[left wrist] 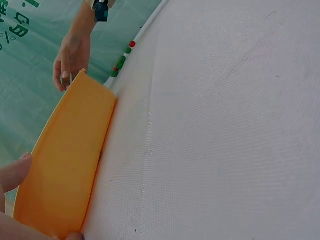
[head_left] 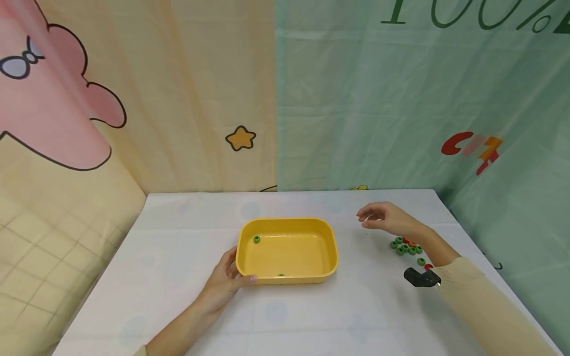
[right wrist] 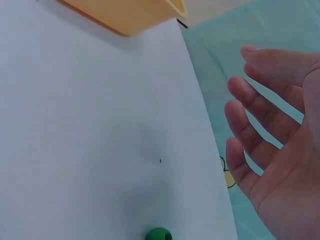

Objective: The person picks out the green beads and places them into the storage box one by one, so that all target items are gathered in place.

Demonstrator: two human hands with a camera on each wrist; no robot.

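Tray (head_left: 289, 252) gripped at left, beads (head_left: 405, 248) loose at right

Left hand (head_left: 221, 284) grips tray's left end, thumb on rim. Long axis runs left-right; two green beads (head_left: 257, 239) inside. Right hand (head_left: 389, 219) nearest loose beads: they lie nearside of its fingers, which are loosely bent, holding nothing. Head view shows tray's inside; left wrist view, only its outer wall.

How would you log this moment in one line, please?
left hand: grips yellow tray; right hand: empty, raised; in tray: two green beads visible; on table: bead cluster
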